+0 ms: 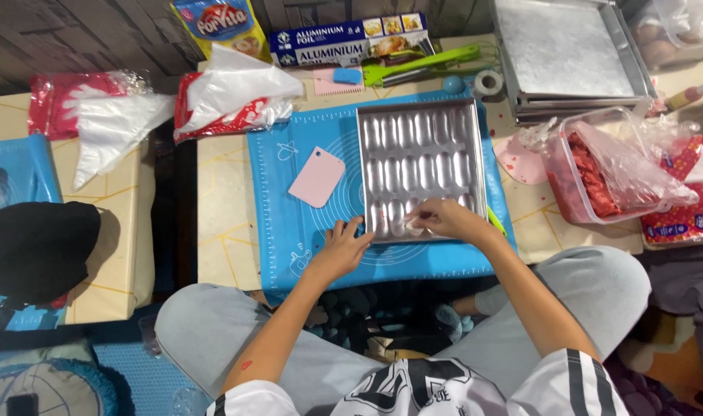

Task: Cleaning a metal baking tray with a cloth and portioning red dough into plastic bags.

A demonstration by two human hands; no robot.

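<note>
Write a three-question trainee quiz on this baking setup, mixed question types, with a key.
1. True or false: the left hand rests on the blue silicone baking mat beside the silver metal mould tray with oval cavities.
2. Which lies on the mat left of the tray? A) pink plastic scraper card B) green plastic tongs C) roll of white tape
3. Fill in: the right hand pinches a small ____ wad at the tray's near edge.

Key: 1 true; 2 A; 3 white. The grip looks like a fingertip pinch; what the wad is cannot be told.
</note>
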